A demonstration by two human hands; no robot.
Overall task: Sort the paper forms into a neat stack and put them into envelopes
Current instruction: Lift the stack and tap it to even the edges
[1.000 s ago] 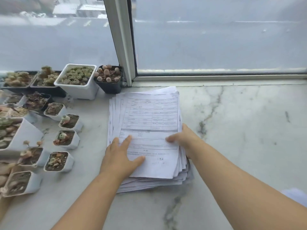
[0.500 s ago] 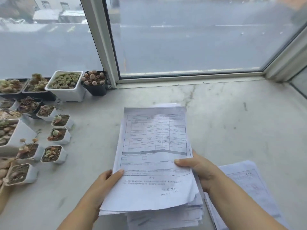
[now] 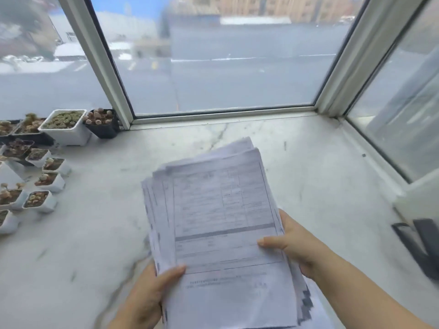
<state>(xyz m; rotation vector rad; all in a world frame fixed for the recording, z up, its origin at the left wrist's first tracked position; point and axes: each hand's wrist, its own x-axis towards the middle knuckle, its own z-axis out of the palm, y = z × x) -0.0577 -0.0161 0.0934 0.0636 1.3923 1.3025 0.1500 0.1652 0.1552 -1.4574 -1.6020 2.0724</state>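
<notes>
- Both hands are on the stack of paper forms (image 3: 221,233), which sits up off the marble sill (image 3: 308,167), over its near middle part.
- Left hand (image 3: 147,298) grasps the stack's near-left corner: thumb (image 3: 174,273) laid across the top sheet, the rest of the fingers hidden underneath.
- Right hand (image 3: 294,248) clasps the right edge of the stack, thumb pressed onto the top sheet and fingers curled round the side.
- The stack is far from square: sheets fan out along the left side and at the far end, and a few edges poke out at the near-right corner.
- The top sheet shows a printed table with a dark band across it; the print is too blurred to read.
- Along the sill's left edge stand small pots of succulents (image 3: 45,179), white ones in rows towards the near side.
- In the far-left corner, by the window frame (image 3: 104,67), sit a larger white pot (image 3: 64,127) and, just beside it, a black pot (image 3: 102,123).
- Near the right edge of the sill lies a dark flat object (image 3: 420,245); what it is, hard to tell.
- Glass panes close off the far and right sides of the sill.
</notes>
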